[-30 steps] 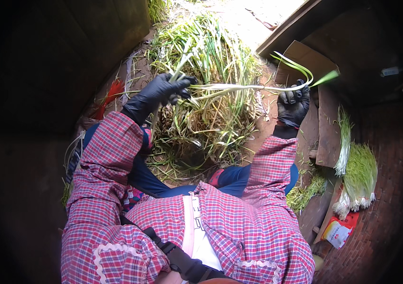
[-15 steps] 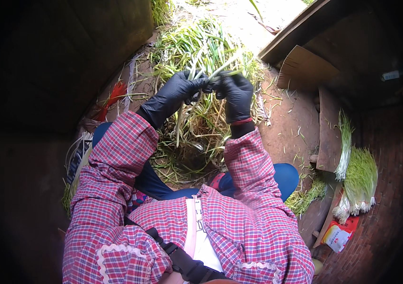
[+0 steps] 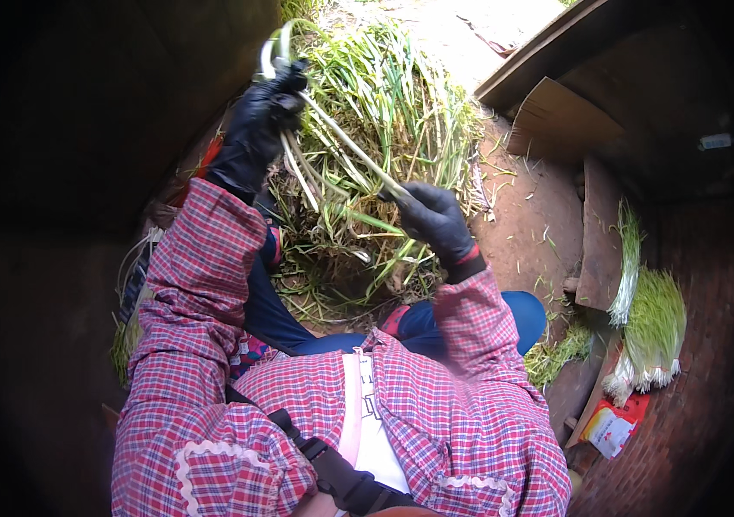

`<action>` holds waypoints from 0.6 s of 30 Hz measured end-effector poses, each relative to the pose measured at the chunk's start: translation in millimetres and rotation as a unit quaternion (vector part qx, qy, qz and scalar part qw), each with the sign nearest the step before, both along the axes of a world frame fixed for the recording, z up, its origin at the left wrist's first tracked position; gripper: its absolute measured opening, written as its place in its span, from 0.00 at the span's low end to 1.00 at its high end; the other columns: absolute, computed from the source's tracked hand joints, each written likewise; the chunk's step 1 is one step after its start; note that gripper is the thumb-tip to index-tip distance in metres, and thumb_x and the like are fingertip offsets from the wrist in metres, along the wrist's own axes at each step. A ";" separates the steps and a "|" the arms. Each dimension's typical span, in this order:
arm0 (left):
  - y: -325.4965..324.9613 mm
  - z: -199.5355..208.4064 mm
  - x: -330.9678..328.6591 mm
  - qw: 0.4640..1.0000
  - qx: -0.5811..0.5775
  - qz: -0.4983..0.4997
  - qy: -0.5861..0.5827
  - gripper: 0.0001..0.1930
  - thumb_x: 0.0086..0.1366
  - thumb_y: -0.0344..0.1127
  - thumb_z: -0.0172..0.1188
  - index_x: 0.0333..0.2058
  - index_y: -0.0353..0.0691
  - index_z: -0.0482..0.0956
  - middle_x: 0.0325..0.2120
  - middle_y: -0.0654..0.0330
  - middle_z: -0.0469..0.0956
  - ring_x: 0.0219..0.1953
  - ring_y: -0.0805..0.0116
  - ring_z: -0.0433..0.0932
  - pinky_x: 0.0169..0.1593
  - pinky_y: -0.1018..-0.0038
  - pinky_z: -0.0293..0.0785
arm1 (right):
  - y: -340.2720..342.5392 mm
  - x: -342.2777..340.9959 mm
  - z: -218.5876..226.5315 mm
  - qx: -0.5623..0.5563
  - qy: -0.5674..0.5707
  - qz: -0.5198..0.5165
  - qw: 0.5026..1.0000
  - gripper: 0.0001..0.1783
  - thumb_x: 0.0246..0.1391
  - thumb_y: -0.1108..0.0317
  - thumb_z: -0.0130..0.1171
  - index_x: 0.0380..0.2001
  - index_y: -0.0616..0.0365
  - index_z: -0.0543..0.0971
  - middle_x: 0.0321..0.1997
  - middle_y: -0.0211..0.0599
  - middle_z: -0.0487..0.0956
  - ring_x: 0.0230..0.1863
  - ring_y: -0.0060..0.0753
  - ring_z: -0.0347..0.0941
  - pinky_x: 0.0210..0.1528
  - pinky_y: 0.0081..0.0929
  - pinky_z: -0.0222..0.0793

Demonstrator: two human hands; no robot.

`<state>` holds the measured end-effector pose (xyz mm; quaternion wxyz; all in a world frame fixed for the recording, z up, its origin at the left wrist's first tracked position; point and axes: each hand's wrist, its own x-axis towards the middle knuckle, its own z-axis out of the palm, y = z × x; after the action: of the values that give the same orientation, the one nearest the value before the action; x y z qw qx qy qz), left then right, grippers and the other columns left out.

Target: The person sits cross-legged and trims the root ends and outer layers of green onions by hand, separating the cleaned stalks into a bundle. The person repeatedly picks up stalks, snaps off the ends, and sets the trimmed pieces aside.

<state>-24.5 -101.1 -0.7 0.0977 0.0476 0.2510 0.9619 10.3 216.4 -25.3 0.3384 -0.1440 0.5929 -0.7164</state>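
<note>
From where I stand, a big heap of greens [image 3: 375,103] lies on the earthen floor [image 3: 526,228] in front of the seated person, and everything else sits around it. The left hand [image 3: 256,121], in a black glove, is up by the heap's far left edge, its fingers closed round a few pale stems [image 3: 299,172]; some loop up above the fist and others dangle below it, over the heap. The right hand [image 3: 436,217], gloved too, is over the heap's near right side, its fingers gripping the lower end of one long stalk [image 3: 351,145]. That stalk runs slantwise across the heap from fist to fist.

Right of the heap, past the floor, a board [image 3: 601,237] leans, and beyond it are a thin bunch [image 3: 626,267] and a thicker bunch [image 3: 655,323] of greens, white ends toward the person. Just by those white ends lies a red and white packet [image 3: 615,424]; I can't tell what's in it. Loose clippings [image 3: 561,355] are strewn to the heap's near right, beside the person's knee. A bent piece of cardboard [image 3: 563,121] stands off the heap's right side, and something red [image 3: 212,151] shows left of it, partly behind the left arm.
</note>
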 end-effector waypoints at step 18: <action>25.6 31.2 9.8 0.938 -0.299 0.163 -0.060 0.21 0.62 0.45 0.54 0.48 0.39 0.68 0.35 0.62 0.76 0.26 0.87 0.68 0.25 0.90 0.63 | -105.5 -7.8 8.8 0.093 0.240 -0.091 0.962 0.12 0.57 0.67 0.52 0.40 0.63 0.75 0.24 0.27 0.75 0.18 0.14 0.68 0.21 0.15 0.64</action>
<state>-14.7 -75.4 30.4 -0.0354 -0.0831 0.5251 0.8463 2.4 110.9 -16.5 0.1318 -0.2251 0.7313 -0.6302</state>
